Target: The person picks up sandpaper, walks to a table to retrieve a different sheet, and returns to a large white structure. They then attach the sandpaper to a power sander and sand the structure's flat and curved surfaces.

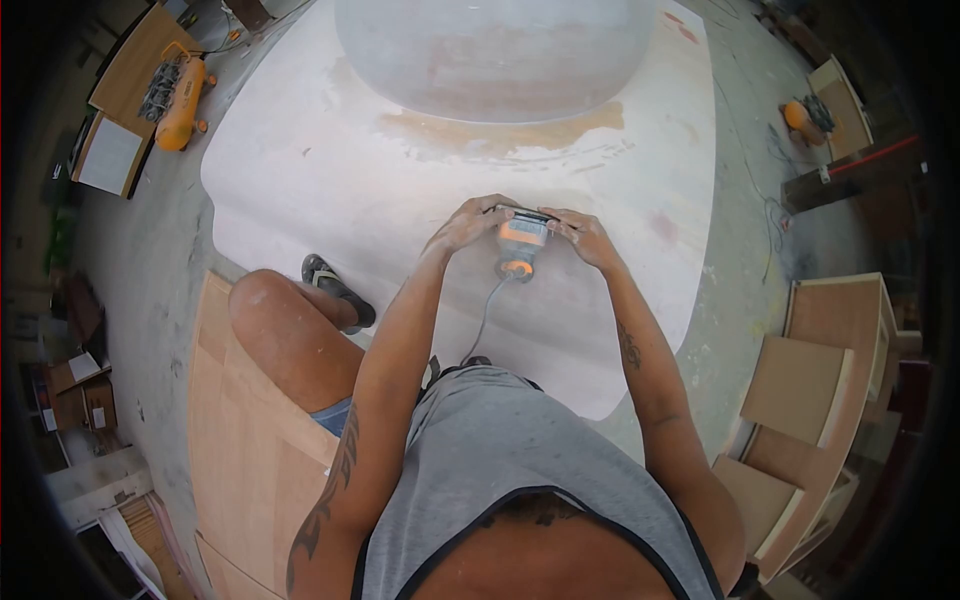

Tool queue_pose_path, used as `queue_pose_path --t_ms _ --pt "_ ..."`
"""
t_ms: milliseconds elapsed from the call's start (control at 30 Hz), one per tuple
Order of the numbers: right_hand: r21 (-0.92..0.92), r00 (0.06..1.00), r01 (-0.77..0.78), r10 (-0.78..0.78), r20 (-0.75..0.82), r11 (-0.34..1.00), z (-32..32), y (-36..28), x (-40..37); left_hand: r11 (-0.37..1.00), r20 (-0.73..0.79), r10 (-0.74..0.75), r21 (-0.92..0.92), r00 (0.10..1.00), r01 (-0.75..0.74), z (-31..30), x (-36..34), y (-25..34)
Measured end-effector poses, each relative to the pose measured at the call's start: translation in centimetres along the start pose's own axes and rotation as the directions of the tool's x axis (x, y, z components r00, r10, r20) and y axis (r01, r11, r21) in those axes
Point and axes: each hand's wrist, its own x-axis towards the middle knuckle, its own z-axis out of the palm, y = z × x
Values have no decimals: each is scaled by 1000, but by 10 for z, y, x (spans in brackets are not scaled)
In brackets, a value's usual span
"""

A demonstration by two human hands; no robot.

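An orange and grey power sander is held between both hands above the white sheet, its cord running back toward the person's waist. My left hand is closed on the left end of its flat black-edged plate. On the plate's right end, my right hand is closed too, fingers bent over the edge. The plate faces away from the body, and its contact side is hidden. Beyond the hands, a large smooth grey rounded form rests on the sheet, with a tan patch along its near edge.
An orange air compressor stands at the upper left, another at the upper right. Wooden furniture parts stand at the right. A curved wooden panel lies beside the person's bent leg. Cables trail across the right floor.
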Motion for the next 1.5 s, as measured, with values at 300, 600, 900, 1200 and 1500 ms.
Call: queue_pose_path --t_ms 300,600,900,1200,1500 --pt "-39 1000 8 -9 -21 999 2 5 -4 999 -38 33 30 999 -32 3 -2 4" --pt "46 999 24 -22 -46 999 10 -18 -12 999 -82 35 3 996 -35 7 -3 2" --pt "45 988 62 -55 -146 997 25 1 -7 997 -64 73 -35 995 -76 8 -4 3" --pt "-49 975 94 -102 -197 994 25 0 -15 996 -58 26 89 998 -21 6 -3 11" --pt "-44 953 145 -151 -261 988 30 10 -13 989 -81 -10 146 997 22 9 -12 27"
